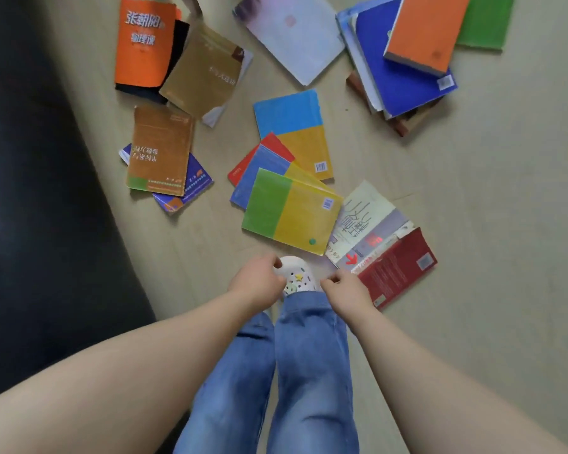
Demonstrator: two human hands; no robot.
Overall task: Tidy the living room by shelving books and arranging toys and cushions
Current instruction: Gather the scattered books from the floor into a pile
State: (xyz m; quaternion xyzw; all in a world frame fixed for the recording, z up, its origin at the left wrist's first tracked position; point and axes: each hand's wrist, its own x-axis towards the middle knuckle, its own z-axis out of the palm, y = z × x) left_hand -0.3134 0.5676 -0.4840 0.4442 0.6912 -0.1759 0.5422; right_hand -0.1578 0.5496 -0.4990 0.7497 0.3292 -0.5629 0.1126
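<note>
Several books lie scattered on the pale floor. Nearest me is a green and yellow book (292, 211), overlapping a blue and yellow book (292, 129) and a red book (243, 163). A dark red book (395, 267) and a cream book (363, 211) lie to its right. My left hand (256, 283) and right hand (345, 291) hang above my foot with fingers loosely curled, holding nothing, just short of the green and yellow book.
An orange book (141, 40) and two brown books (159, 150) lie at the left. A white book (292, 34) and a blue, orange and green pile (407, 54) lie at the back right. A dark sofa edge (40, 208) runs along the left.
</note>
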